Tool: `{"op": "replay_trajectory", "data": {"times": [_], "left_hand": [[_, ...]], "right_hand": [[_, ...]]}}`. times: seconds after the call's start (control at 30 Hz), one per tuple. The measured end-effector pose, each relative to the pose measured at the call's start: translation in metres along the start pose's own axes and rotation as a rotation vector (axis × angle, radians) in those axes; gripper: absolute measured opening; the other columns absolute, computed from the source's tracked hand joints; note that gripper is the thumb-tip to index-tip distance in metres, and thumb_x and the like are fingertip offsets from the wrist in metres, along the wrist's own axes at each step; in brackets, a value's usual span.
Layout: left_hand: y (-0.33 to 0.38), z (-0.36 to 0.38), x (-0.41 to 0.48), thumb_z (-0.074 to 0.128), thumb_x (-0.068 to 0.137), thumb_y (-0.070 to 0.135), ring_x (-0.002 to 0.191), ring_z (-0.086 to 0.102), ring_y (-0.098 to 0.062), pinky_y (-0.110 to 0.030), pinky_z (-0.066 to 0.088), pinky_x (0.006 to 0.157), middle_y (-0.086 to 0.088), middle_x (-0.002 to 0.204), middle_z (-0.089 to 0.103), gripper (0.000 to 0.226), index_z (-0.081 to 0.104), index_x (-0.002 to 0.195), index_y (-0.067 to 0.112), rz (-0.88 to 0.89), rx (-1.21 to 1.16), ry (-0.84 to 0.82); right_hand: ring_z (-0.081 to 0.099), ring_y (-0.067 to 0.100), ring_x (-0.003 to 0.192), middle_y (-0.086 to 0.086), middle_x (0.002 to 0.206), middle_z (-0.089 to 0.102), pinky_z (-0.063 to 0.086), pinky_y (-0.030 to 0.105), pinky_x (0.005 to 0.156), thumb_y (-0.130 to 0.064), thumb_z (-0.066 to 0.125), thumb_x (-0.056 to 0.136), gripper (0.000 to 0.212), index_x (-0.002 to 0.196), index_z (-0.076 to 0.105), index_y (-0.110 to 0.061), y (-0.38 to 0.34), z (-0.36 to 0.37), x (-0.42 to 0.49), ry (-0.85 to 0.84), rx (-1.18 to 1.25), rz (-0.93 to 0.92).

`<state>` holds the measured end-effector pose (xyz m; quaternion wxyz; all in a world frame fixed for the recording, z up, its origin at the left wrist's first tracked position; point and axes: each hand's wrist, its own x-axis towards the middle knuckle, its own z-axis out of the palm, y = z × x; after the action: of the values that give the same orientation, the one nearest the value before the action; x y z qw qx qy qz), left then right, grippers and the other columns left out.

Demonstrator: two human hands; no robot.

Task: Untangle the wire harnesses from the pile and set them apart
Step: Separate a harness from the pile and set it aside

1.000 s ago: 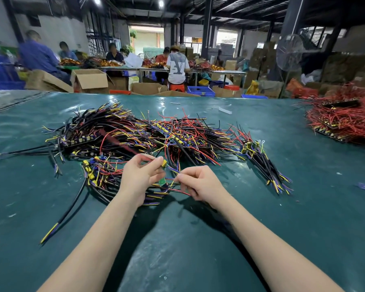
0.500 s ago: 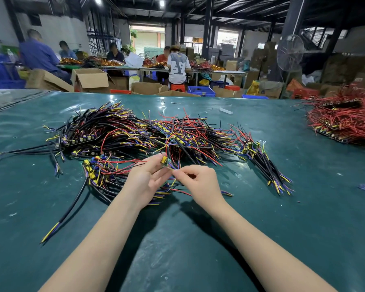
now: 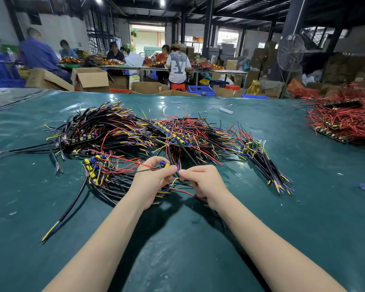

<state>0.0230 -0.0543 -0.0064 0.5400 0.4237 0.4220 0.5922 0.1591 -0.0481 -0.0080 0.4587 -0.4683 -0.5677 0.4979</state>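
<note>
Left hand (image 3: 151,182) and right hand (image 3: 202,182) each pinch wires at the near edge of the wire-harness pile (image 3: 148,133).

**Fig. Single head-worn wide-angle cam., sole view.**
Cam. sits above the near side of the bench (image 3: 261,228), facing fwd & down. Both forearms enter from the bottom edge and converge approx. at frame centre. There the left hand (image 3: 151,183) and right hand (image 3: 205,183) appear close-up, at the near margin of the wire harnesses (image 3: 135,133). The upper third looks roughly level past the far bench edge into the hall, incl. distant seated workers (image 3: 177,66) and a fan (image 3: 290,52). A red wire heap (image 3: 346,121) is cut by the right border. Wide-lens effect: the pillar (image 3: 291,22) leans.
</note>
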Motion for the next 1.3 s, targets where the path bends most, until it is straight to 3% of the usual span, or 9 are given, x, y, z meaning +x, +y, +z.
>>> {"op": "replay_trajectory", "data": {"times": [0.17,0.37,0.53,0.67,0.8,0.9,1.0,1.17,1.3], "left_hand": [[0.001,-0.003,0.0,0.06,0.083,-0.007,0.048,0.06,-0.005,-0.019,0.052,0.051,-0.001,0.054,0.059,0.019,0.055,0.082,0.012,0.066,0.059,0.057],[0.008,-0.005,0.001,0.056,0.088,0.009,0.048,0.063,-0.005,-0.014,0.049,0.046,0.0,0.061,0.07,0.01,0.056,0.081,0.015,-0.212,-0.288,0.027],[0.006,-0.006,0.001,0.056,0.089,0.014,0.048,0.064,-0.007,-0.015,0.049,0.043,-0.002,0.056,0.069,0.011,0.054,0.079,0.015,-0.231,-0.259,0.047],[0.002,-0.002,0.001,0.058,0.089,0.013,0.052,0.066,-0.005,-0.016,0.051,0.046,-0.001,0.055,0.067,0.013,0.053,0.076,0.014,-0.146,-0.256,0.075],[0.004,-0.006,0.003,0.055,0.09,0.015,0.051,0.066,-0.009,-0.017,0.053,0.049,-0.003,0.06,0.07,0.008,0.055,0.083,0.012,-0.198,-0.312,0.027],[0.005,-0.01,0.003,0.055,0.086,0.003,0.054,0.067,-0.009,-0.016,0.052,0.05,-0.004,0.062,0.07,0.007,0.056,0.085,0.01,-0.205,-0.312,-0.054],[0.004,-0.011,0.002,0.055,0.081,-0.013,0.058,0.067,-0.01,-0.017,0.053,0.053,-0.002,0.062,0.069,0.022,0.057,0.087,0.009,-0.137,-0.216,-0.077],[0.004,-0.012,0.004,0.044,0.08,-0.022,0.067,0.07,-0.012,-0.02,0.055,0.057,-0.007,0.071,0.072,0.036,0.057,0.092,0.01,-0.124,-0.264,-0.15],[0.002,-0.013,0.004,0.045,0.082,-0.019,0.066,0.069,-0.011,-0.02,0.056,0.059,-0.003,0.069,0.072,0.033,0.056,0.092,0.011,-0.075,-0.201,-0.157]], "right_hand": [[0.021,0.005,0.031,-0.007,0.037,0.033,0.014,0.01,0.034,-0.017,0.052,0.092,0.031,0.063,0.063,-0.011,0.001,0.002,0.002,-0.113,0.103,0.086],[0.033,0.004,0.032,-0.007,0.041,0.041,0.022,0.011,0.033,-0.012,0.05,0.091,0.034,0.06,0.065,-0.011,-0.002,-0.001,0.002,-0.245,0.177,0.199],[0.04,0.002,0.035,-0.005,0.044,0.047,0.026,0.009,0.031,-0.006,0.048,0.091,0.041,0.056,0.069,-0.012,-0.003,-0.002,0.0,-0.323,0.259,0.317],[0.044,0.002,0.035,-0.006,0.042,0.049,0.03,0.01,0.032,-0.004,0.052,0.089,0.026,0.066,0.062,-0.009,-0.005,0.0,0.0,-0.277,0.235,0.354],[0.043,0.001,0.037,-0.003,0.053,0.047,0.029,0.009,0.032,-0.007,0.052,0.09,0.023,0.068,0.061,-0.01,-0.004,0.001,0.0,-0.246,0.288,0.364],[0.042,0.001,0.037,-0.004,0.05,0.048,0.026,0.009,0.032,-0.006,0.052,0.09,0.019,0.074,0.061,-0.01,-0.007,-0.001,-0.002,-0.274,0.247,0.329],[0.043,0.002,0.037,-0.006,0.044,0.049,0.027,0.01,0.032,-0.004,0.053,0.09,0.017,0.076,0.058,-0.011,-0.007,-0.002,-0.003,-0.268,0.23,0.323],[0.043,0.003,0.037,-0.004,0.049,0.049,0.025,0.011,0.03,-0.003,0.049,0.091,0.016,0.078,0.057,-0.011,-0.008,-0.003,-0.001,-0.246,0.31,0.329],[0.044,0.004,0.037,-0.004,0.048,0.051,0.024,0.011,0.03,-0.002,0.051,0.089,0.02,0.076,0.059,-0.014,-0.005,-0.004,-0.001,-0.219,0.311,0.269]]}}
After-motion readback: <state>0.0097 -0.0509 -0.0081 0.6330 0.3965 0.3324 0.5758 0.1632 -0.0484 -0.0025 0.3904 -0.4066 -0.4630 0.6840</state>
